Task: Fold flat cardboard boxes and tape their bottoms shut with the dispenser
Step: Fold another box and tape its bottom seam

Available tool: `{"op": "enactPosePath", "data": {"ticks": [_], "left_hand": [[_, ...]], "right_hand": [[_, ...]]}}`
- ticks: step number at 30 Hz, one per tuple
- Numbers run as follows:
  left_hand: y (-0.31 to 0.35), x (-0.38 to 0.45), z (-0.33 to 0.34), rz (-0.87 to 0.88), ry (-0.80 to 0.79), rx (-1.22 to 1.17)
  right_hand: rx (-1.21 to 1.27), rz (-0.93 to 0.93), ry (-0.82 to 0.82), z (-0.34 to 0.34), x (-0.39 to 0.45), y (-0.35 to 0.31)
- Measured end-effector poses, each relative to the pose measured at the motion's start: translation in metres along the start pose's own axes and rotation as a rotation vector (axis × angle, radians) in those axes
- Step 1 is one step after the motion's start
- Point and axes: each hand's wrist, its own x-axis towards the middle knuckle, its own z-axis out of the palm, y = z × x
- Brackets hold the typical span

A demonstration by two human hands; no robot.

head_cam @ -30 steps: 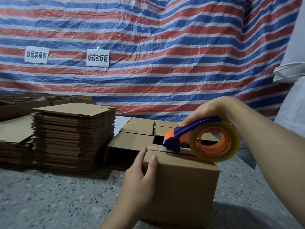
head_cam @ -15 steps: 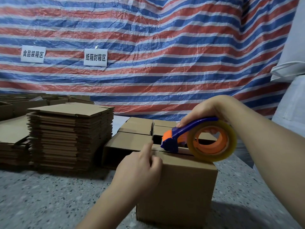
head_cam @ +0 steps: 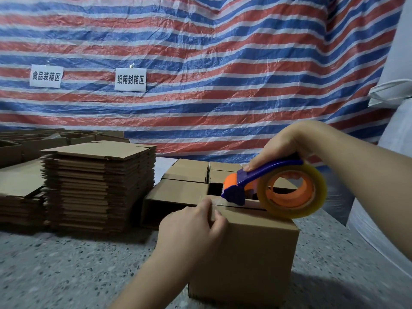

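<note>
Two paper signs hang on the striped tarp. One tall stack of flat boxes stands on the speckled surface. The left hand pinches the tape end on one folded box. The right hand, fingers wrapped around it, holds one tape dispenser on the box's seam.

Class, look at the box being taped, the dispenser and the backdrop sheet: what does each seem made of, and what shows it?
Box: brown corrugated cardboard, matte; the stack of flat boxes shows layered edges.
Dispenser: smooth moulded plastic, blue and orange; its tape roll looks glossy, yellowish and translucent.
Backdrop sheet: probably woven plastic tarpaulin, shiny, creased, striped.
</note>
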Motion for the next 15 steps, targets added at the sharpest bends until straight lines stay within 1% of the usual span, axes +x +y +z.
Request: {"op": "enactPosePath", "data": {"ticks": [5, 11, 15], "left_hand": [[0.001, 0.002, -0.003, 0.022, -0.032, 0.037], [0.001, 0.002, -0.004, 0.021, -0.023, 0.073], [0.002, 0.002, -0.004, 0.008, -0.064, 0.065]], "right_hand": [[0.013, 0.009, -0.025, -0.008, 0.003, 0.017], [0.040, 0.072, -0.029, -0.015, -0.002, 0.063], [-0.019, 0.068, -0.080, -0.004, 0.004, 0.072]]}}
